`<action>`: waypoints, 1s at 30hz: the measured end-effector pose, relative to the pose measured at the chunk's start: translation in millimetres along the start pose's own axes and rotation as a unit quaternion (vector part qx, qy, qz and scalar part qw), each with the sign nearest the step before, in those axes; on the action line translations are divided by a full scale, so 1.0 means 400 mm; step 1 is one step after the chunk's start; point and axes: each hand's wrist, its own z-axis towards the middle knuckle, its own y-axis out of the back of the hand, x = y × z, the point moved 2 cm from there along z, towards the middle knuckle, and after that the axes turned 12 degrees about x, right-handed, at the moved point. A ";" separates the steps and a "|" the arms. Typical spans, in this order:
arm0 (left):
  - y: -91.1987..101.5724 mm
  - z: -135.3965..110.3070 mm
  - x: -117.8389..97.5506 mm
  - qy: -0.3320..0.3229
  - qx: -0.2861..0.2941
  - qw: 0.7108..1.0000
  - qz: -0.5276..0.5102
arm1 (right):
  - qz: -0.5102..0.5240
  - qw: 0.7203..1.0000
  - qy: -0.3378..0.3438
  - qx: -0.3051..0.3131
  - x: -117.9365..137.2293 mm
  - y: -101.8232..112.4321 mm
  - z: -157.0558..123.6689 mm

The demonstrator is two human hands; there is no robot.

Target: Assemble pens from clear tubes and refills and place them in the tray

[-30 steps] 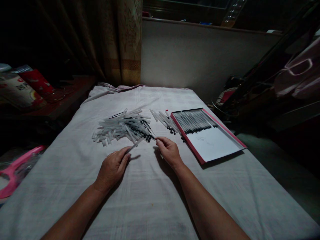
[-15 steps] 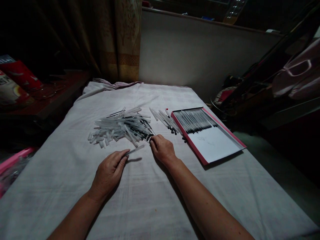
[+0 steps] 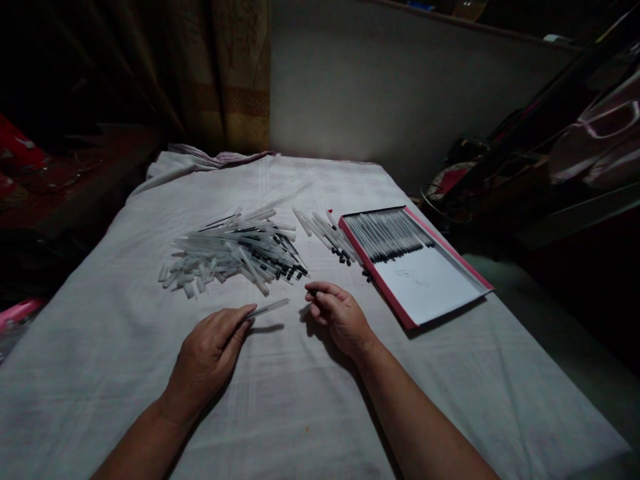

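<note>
My left hand (image 3: 207, 350) pinches a translucent pen barrel (image 3: 271, 307), which points right just above the cloth. Between the thumb and index finger of my right hand (image 3: 343, 317) is a small black pen piece (image 3: 313, 292), mostly covered by the fingertips. Beyond both hands lies a loose pile of clear pen parts (image 3: 227, 247), with black pieces (image 3: 295, 272) at its right edge. Several barrels with black ends (image 3: 327, 230) lie apart from the pile. In a shallow red-edged box (image 3: 383, 291), a row of pens (image 3: 390, 235) lies side by side with black ends toward me.
A pale checked cloth (image 3: 280, 407) covers the work surface. To the left stand a dark red side table (image 3: 90, 180) and a pink container (image 3: 20, 312). A curtain (image 3: 245, 87) and a wall (image 3: 350, 87) close off the far side.
My right hand has drawn back from the pile's edge toward me, now with the small black pen piece between its fingertips. My left hand keeps its barrel almost in place. The view has tilted down.
</note>
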 end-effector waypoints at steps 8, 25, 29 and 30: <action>0.001 -0.002 -0.002 -0.006 0.015 1.000 0.011 | -0.020 0.998 -0.035 0.058 -0.003 0.012 0.000; 0.004 0.002 -0.010 -0.037 0.041 0.997 0.054 | -0.162 0.984 -0.016 0.077 -0.021 -0.013 -0.009; 0.005 0.001 -0.010 -0.033 0.041 0.997 0.048 | -0.189 0.979 -0.002 0.076 -0.023 -0.015 -0.011; 0.005 0.000 -0.009 -0.030 0.042 0.998 0.047 | -0.196 0.978 0.003 0.077 -0.024 -0.015 -0.011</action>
